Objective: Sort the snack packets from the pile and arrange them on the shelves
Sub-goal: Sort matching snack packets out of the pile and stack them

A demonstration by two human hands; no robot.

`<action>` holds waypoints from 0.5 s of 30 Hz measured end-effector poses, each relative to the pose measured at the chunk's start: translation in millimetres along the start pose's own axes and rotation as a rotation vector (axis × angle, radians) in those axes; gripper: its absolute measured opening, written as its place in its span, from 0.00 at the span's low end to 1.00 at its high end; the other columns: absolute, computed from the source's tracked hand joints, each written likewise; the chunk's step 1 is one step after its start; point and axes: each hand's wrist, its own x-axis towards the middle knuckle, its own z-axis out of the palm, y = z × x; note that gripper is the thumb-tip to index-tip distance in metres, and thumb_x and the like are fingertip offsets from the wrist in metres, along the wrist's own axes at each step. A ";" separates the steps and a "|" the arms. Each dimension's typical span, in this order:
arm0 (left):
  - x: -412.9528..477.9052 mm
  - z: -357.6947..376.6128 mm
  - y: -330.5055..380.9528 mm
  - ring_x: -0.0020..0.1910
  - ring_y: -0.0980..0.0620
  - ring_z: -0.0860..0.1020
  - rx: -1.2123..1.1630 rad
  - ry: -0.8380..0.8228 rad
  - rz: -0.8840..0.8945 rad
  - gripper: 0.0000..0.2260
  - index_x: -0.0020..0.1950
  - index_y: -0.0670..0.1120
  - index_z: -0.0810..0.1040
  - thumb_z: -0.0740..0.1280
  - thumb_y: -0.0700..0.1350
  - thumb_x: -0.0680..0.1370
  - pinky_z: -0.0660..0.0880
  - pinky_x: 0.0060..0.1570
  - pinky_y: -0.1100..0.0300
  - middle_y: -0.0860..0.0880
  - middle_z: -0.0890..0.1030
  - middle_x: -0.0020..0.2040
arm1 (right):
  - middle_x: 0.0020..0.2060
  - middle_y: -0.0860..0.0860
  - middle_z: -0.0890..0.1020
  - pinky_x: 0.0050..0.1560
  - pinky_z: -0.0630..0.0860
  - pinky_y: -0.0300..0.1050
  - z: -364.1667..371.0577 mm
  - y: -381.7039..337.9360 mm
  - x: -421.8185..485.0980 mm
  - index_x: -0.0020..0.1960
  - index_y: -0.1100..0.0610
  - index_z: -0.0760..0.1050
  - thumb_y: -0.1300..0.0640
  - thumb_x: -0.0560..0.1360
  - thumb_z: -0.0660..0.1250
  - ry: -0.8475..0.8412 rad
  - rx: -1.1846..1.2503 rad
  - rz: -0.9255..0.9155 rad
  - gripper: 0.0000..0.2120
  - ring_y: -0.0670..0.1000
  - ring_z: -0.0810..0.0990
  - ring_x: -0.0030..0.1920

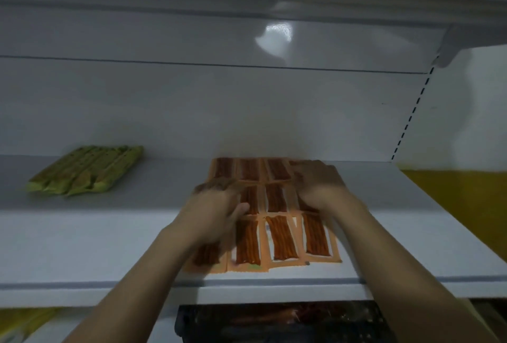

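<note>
A joined sheet of orange foil snack packets with dark red-brown strips printed on each (277, 238) lies flat on the white metal shelf (82, 233). It sits right of the shelf's middle, its near edge close to the shelf's front lip and its far edge almost at the back panel. The packets form a grid, several across and three rows deep.

The left hand (216, 205) rests palm down on the sheet's left side, thumb pointing right. The right hand (315, 186) rests on its far right corner. Both are blurred and their fingers look bent, so I cannot tell whether they pinch the foil or only press it flat.

Far to the left on the same shelf, well apart from the orange sheet, lies a flat stack of green snack packets (87, 169). Under the shelf, near the person, a dark crate (274, 323) holds more packets, too dim to make out.

The sheet is probably light, thin and floppy, and it is likely to fold along the seams between packets. The foil is likely slippery on the painted shelf. Holding two opposite edges at the seams, or sliding it with flat palms, should keep it square without crushing the contents.
</note>
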 end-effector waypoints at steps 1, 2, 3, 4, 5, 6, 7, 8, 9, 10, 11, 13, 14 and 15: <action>15.1 2.8 -4.7 0.70 0.48 0.68 0.032 -0.018 0.009 0.18 0.70 0.53 0.70 0.56 0.57 0.82 0.66 0.68 0.52 0.50 0.70 0.71 | 0.67 0.46 0.75 0.63 0.67 0.50 4.0 1.2 16.0 0.68 0.43 0.71 0.47 0.81 0.57 -0.075 -0.021 -0.006 0.17 0.52 0.74 0.64; 30.0 5.8 -8.2 0.71 0.47 0.66 0.058 -0.046 0.016 0.19 0.72 0.53 0.69 0.56 0.57 0.82 0.64 0.68 0.53 0.49 0.68 0.73 | 0.69 0.46 0.73 0.65 0.66 0.50 7.7 1.6 28.2 0.70 0.42 0.70 0.46 0.80 0.59 -0.129 -0.035 -0.024 0.18 0.52 0.73 0.66; 44.5 7.7 -10.4 0.74 0.47 0.63 0.068 -0.076 0.021 0.20 0.74 0.54 0.66 0.55 0.57 0.83 0.61 0.70 0.52 0.49 0.66 0.75 | 0.70 0.46 0.71 0.67 0.65 0.50 10.3 1.9 37.1 0.71 0.43 0.69 0.46 0.79 0.60 -0.162 -0.040 -0.043 0.20 0.52 0.71 0.68; 56.2 8.7 -10.9 0.76 0.47 0.60 0.065 -0.107 0.022 0.21 0.75 0.55 0.65 0.55 0.57 0.83 0.58 0.72 0.51 0.50 0.63 0.77 | 0.72 0.46 0.70 0.69 0.64 0.50 11.8 1.9 42.7 0.72 0.43 0.68 0.45 0.79 0.59 -0.181 -0.042 -0.063 0.21 0.52 0.69 0.70; 66.7 9.9 -12.6 0.76 0.47 0.58 0.052 -0.126 0.026 0.20 0.75 0.56 0.65 0.54 0.57 0.83 0.56 0.72 0.49 0.51 0.62 0.77 | 0.72 0.46 0.70 0.70 0.64 0.50 13.1 1.5 47.3 0.72 0.43 0.68 0.44 0.78 0.58 -0.193 -0.045 -0.078 0.22 0.51 0.69 0.71; 75.5 11.4 -14.7 0.76 0.47 0.58 0.037 -0.133 0.037 0.20 0.74 0.57 0.65 0.55 0.57 0.83 0.56 0.72 0.48 0.51 0.63 0.77 | 0.72 0.46 0.70 0.70 0.64 0.50 13.8 0.0 51.9 0.72 0.43 0.69 0.42 0.78 0.57 -0.197 -0.049 -0.081 0.23 0.51 0.70 0.70; 82.3 12.7 -16.7 0.76 0.46 0.59 0.027 -0.133 0.051 0.19 0.74 0.58 0.66 0.55 0.57 0.83 0.57 0.72 0.48 0.52 0.64 0.77 | 0.70 0.46 0.72 0.69 0.65 0.50 14.9 -1.6 55.8 0.70 0.43 0.71 0.42 0.78 0.57 -0.189 -0.046 -0.072 0.21 0.52 0.72 0.68; 88.2 14.6 -19.4 0.76 0.45 0.59 0.024 -0.129 0.064 0.19 0.74 0.58 0.67 0.55 0.57 0.83 0.57 0.72 0.48 0.51 0.65 0.76 | 0.67 0.46 0.75 0.67 0.66 0.51 17.3 -2.5 61.0 0.68 0.42 0.73 0.44 0.79 0.59 -0.178 -0.046 -0.054 0.18 0.52 0.74 0.65; 92.8 16.0 -21.8 0.75 0.44 0.60 0.032 -0.128 0.074 0.19 0.74 0.58 0.68 0.55 0.57 0.83 0.57 0.72 0.49 0.51 0.66 0.76 | 0.64 0.45 0.77 0.64 0.66 0.51 19.3 -3.7 65.0 0.65 0.41 0.75 0.45 0.78 0.60 -0.160 -0.054 -0.046 0.16 0.52 0.76 0.62; 95.5 16.6 -23.1 0.74 0.44 0.61 0.050 -0.130 0.085 0.19 0.74 0.58 0.68 0.54 0.57 0.83 0.58 0.72 0.49 0.50 0.67 0.75 | 0.62 0.45 0.79 0.62 0.67 0.50 21.9 -4.1 69.2 0.63 0.42 0.76 0.47 0.78 0.62 -0.152 -0.063 -0.042 0.14 0.52 0.77 0.60; 98.0 17.1 -23.9 0.74 0.43 0.62 0.074 -0.137 0.097 0.19 0.73 0.57 0.69 0.54 0.57 0.83 0.58 0.71 0.50 0.50 0.68 0.75 | 0.60 0.45 0.79 0.61 0.67 0.48 24.9 -3.6 72.7 0.61 0.43 0.78 0.48 0.77 0.63 -0.152 -0.069 -0.043 0.13 0.51 0.78 0.59; 101.2 18.0 -24.6 0.71 0.44 0.66 0.096 -0.174 0.116 0.19 0.73 0.56 0.70 0.53 0.56 0.84 0.57 0.69 0.52 0.49 0.70 0.73 | 0.60 0.46 0.80 0.59 0.69 0.43 27.2 -3.7 76.5 0.59 0.46 0.80 0.52 0.77 0.65 -0.177 -0.053 -0.043 0.13 0.51 0.78 0.59; 102.3 18.5 -25.1 0.71 0.43 0.67 0.086 -0.185 0.121 0.19 0.73 0.56 0.70 0.54 0.56 0.84 0.58 0.69 0.52 0.49 0.70 0.73 | 0.60 0.47 0.80 0.59 0.70 0.43 27.1 -4.0 77.7 0.59 0.48 0.81 0.53 0.76 0.65 -0.188 -0.050 -0.037 0.13 0.51 0.78 0.60; 102.6 18.2 -25.7 0.70 0.43 0.67 0.074 -0.184 0.126 0.18 0.73 0.57 0.70 0.54 0.56 0.84 0.59 0.69 0.51 0.49 0.70 0.73 | 0.59 0.48 0.81 0.60 0.71 0.45 26.9 -4.6 79.0 0.58 0.48 0.81 0.54 0.76 0.66 -0.192 -0.051 -0.028 0.13 0.51 0.77 0.60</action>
